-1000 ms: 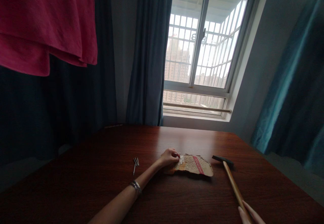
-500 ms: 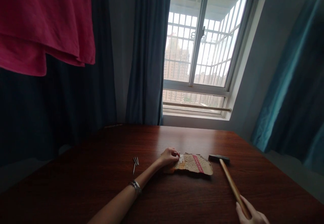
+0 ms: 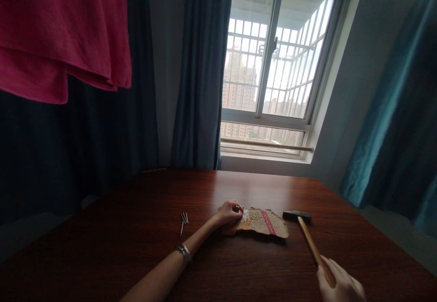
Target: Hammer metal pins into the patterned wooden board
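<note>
My left hand [image 3: 229, 212] is closed in a pinch over the left part of a ragged piece of cardboard [image 3: 257, 222]. A small nail shows at its fingertips, its lower end hard to make out. The cardboard lies flat, covered in dark dots, with a pink stripe and an orange patch. My right hand [image 3: 342, 282] wraps round the lower end of the wooden handle of a hammer [image 3: 308, 239]. The hammer's dark head is low over the table, right of the cardboard; whether it touches the wood I cannot tell.
Several loose nails [image 3: 184, 218] lie left of my left hand on the brown wooden table [image 3: 143, 238]. Behind the table are a barred window [image 3: 266, 65] and blue curtains [image 3: 201, 74]. A pink cloth [image 3: 64, 33] hangs at upper left.
My right hand has shifted slightly up the hammer's handle, showing more of the hand. The left hand keeps its pinch on the nail over the cardboard. The whole view has shifted slightly.
</note>
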